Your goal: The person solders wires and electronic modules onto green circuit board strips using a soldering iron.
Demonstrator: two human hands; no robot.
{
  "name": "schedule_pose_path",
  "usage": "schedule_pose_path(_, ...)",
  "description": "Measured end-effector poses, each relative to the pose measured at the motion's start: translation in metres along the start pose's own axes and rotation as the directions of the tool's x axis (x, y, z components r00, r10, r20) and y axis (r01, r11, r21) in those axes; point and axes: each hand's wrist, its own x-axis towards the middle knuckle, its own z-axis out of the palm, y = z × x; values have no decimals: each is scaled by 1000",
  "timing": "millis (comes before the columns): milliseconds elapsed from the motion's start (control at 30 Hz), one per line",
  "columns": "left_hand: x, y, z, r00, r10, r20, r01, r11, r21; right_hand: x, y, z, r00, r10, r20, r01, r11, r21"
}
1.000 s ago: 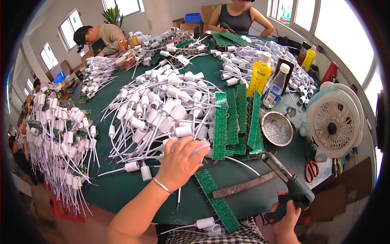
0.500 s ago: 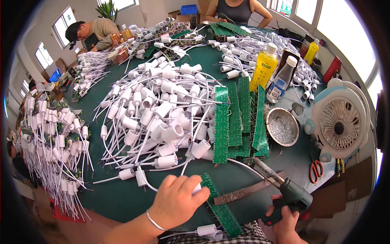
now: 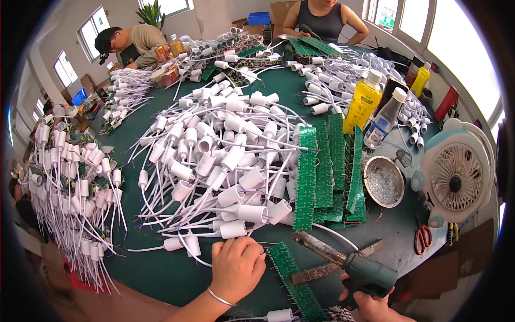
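My right hand point(image 3: 369, 301) grips a dark green soldering gun point(image 3: 375, 272) with a long, scorched metal barrel. Its barrel points up and left, passing over a green circuit board strip point(image 3: 291, 268). Beside the strip's left edge, my left hand point(image 3: 237, 266) has its fingers curled together, and what they hold, if anything, is hidden. Thin wire ends show between those fingers and the strip. Just beyond the left hand lies a heap of white lamp sockets point(image 3: 233, 196) with white cables. A worn brown bar point(image 3: 322, 272) lies across the strip, beneath the gun.
Stacked green circuit boards point(image 3: 306, 182) lie right of the heap. Further right are a metal bowl point(image 3: 366, 185) of clear bits, a fan point(image 3: 456, 180), red-handled scissors point(image 3: 422, 240) and bottles point(image 3: 365, 99). More sockets point(image 3: 80, 188) hang at the left. Two people work across the table.
My left hand has drawn back left from the board strip, and the white socket in its fingers no longer shows. The soldering gun has moved left, its barrel tip now above the strip.
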Motion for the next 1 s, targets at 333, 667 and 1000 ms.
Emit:
schedule_pose_path(333,5,2,1,999,-49,10,49,999,-14,1,-7,13,981,-194,11,181,892,-414)
schedule_pose_path(667,2,0,5,999,-48,-1,48,999,-17,8,-16,29,985,-168,41,170,896,-409)
schedule_pose_path(1000,2,-2,9,999,-52,-13,52,999,-9,12,-14,33,983,-173,58,181,875,-449)
